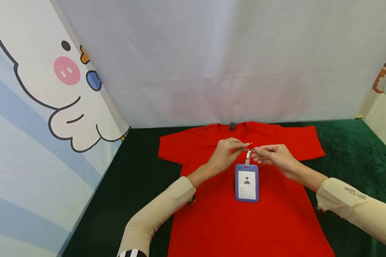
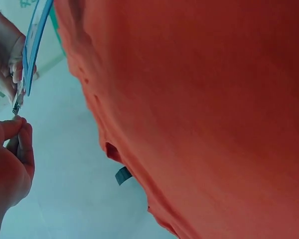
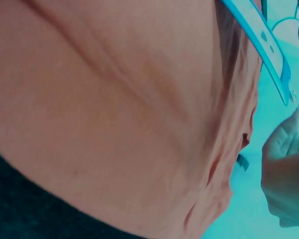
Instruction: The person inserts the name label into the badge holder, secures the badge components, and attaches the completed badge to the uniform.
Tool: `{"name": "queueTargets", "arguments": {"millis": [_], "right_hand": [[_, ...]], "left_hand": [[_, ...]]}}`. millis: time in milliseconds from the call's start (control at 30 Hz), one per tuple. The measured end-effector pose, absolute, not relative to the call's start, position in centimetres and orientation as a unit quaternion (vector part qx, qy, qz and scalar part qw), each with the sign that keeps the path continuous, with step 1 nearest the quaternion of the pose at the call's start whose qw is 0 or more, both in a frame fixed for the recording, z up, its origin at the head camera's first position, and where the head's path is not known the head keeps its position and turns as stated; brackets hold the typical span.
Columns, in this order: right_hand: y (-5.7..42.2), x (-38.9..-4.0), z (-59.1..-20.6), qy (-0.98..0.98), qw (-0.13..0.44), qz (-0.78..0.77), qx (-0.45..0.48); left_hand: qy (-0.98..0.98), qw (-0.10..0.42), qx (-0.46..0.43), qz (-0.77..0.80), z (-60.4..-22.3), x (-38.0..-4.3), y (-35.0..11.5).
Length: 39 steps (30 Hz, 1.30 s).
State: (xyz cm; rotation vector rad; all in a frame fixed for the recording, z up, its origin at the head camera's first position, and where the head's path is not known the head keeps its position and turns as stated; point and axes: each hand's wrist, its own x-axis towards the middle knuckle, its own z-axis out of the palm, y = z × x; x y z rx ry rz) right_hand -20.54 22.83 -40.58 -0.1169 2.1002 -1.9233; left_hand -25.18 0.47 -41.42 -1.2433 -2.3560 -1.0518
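Observation:
A blue badge holder [image 1: 247, 201] with a white card [image 1: 247, 191] hangs upright in front of the red T-shirt [image 1: 244, 228]. Its clear strap [image 1: 247, 162] leads up to a small metal clip [image 1: 249, 154]. From the left, my left hand [image 1: 226, 153] pinches the metal piece at the top between thumb and fingers. A thin, light tip pokes out past those fingertips. My right hand [image 1: 276, 157] pinches the same metal piece from the other side. In the left wrist view the badge holder [image 2: 36, 55] shows edge-on; the fingers partly hide the metal.
The T-shirt lies flat on a dark green cloth [image 1: 350, 153], its dark neck label [image 1: 232, 126] at the far side. Behind the table hangs a pale curtain [image 1: 212, 71], with a cartoon-printed panel [image 1: 29, 125] at the left.

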Motion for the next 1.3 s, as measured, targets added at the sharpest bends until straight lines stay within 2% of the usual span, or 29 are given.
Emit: {"name": "queueTargets", "arguments": {"millis": [233, 567, 700, 800, 967, 1133, 1300], "right_hand": [[23.7, -22.5, -40.8, 0.758, 0.17, -0.63, -0.024], [24.6, -25.0, -41.2, 0.761, 0.227, -0.607, -0.001], [25.7, -25.8, -41.1, 0.789, 0.196, -0.583, -0.008], [26.9, -26.4, -40.8, 0.825, 0.147, -0.545, -0.021], [27.9, -27.2, -41.2, 0.896, 0.1, -0.427, -0.074], [27.5, -27.6, -42.1, 0.928, 0.076, -0.325, -0.163], [27.1, -27.7, -42.6, 0.933, 0.058, -0.295, -0.2]], "left_hand": [[-0.84, 0.133, -0.419, -0.318, -42.2, -26.7, 1.7], [-0.881, 0.08, -0.372, -0.282, -43.4, -29.3, 3.2], [-0.899, 0.05, -0.343, -0.267, -44.2, -30.0, 3.3], [-0.906, 0.021, -0.327, -0.269, -44.6, -30.4, 3.2], [-0.904, -0.023, -0.323, -0.279, -44.9, -30.6, 3.2], [-0.898, -0.039, -0.331, -0.287, -44.9, -30.6, 3.7], [-0.893, -0.043, -0.336, -0.295, -44.8, -30.4, 4.2]]}}
